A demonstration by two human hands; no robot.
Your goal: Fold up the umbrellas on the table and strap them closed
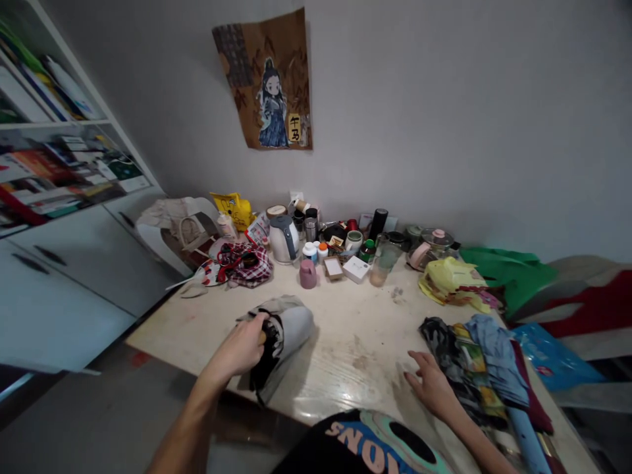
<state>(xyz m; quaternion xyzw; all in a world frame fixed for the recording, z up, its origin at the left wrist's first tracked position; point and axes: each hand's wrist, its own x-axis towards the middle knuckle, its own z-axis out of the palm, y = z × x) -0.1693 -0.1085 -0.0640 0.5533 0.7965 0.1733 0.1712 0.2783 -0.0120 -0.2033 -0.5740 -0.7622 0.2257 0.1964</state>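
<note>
Two hands: left (243, 347) grip clasps one folded umbrella (281, 336), right (430, 385) spread flat.

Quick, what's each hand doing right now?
Left hand: closed on a folded grey umbrella.
Right hand: open, flat on the table, holding nothing.

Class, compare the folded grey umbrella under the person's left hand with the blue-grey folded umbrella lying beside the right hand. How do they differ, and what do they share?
The folded grey umbrella lies alone near the table's left front edge; the blue-grey folded umbrella rests on a pile of patterned ones. The left hand closes its grip on the grey one's handle end; the right hand lies flat beside the blue-grey one, fingers spread. The grey one looks bunched and stubby, the blue-grey one longer. Both are collapsed on the pale wooden table.
</note>
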